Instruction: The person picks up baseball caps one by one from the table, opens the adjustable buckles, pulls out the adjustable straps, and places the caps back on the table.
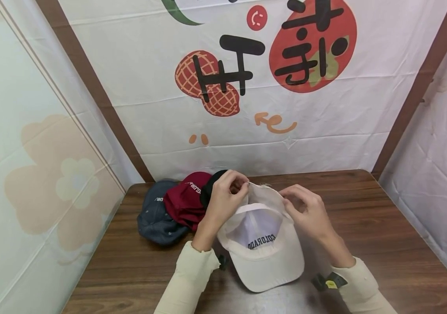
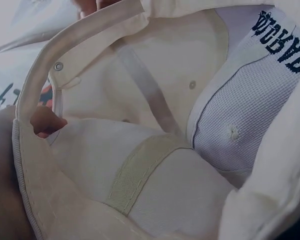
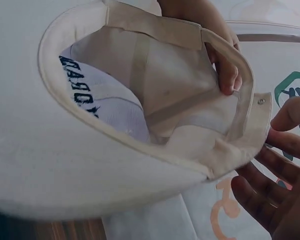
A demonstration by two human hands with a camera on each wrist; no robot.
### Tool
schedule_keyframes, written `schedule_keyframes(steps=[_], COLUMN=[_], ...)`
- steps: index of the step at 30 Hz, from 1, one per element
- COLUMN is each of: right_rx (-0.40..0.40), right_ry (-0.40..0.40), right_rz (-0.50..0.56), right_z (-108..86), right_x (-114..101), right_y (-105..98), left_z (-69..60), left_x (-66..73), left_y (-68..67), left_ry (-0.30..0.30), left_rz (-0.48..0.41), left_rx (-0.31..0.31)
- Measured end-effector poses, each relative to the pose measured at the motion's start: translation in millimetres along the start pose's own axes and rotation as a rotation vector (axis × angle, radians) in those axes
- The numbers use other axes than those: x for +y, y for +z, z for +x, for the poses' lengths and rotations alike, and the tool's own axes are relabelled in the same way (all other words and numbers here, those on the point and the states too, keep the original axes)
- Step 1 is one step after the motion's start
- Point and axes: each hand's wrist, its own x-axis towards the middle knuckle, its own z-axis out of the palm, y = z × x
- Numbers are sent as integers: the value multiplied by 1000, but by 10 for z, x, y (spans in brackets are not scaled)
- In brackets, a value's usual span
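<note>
A white baseball cap (image 1: 270, 270) is held up over the table, brim toward me and its hollow inside facing up. Dark COLORADO lettering shows reversed on the inner front panel. At the back edge, on the left, my left hand (image 1: 225, 200) pinches the cap; one fingertip pokes through the rear opening in the right wrist view. My right hand (image 1: 311, 213) grips the opposite side of the back edge between thumb and index finger, beside a strap end (image 3: 261, 107) with a small metal snap. Its other fingers (image 3: 255, 200) spread loosely below.
Left of the white cap lie a dark blue cap (image 1: 158, 224), a dark red cap (image 1: 182, 203) and a black cap (image 1: 208, 189), overlapping in a row. The brown wooden table (image 1: 384, 244) ends at a printed white fabric backdrop (image 1: 325, 135), with fabric walls on both sides.
</note>
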Motion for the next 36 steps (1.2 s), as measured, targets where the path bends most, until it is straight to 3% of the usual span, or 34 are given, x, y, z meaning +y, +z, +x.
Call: schedule_keyframes(steps=[11,17,26,31,36], right_rx=[-150,-232,-319,-339,-344], right_ry=[70,164,292,296,273], right_rz=[-71,-191,-266,-255,-168], right_z=[-89,-126,-141,-150,-143], right_x=[83,116,87,83,102], right_y=[-109,-120,-110,-103,-109], left_z=[21,29,28,23,26], left_x=[-17,-27,-31,-24,-10], left_y=[-106,-155,-154,-140,-130], left_ry=[0,1,30,30,38], left_rz=[-24,-32,-67,-63,-67], left_rx=[47,80,110,120,120])
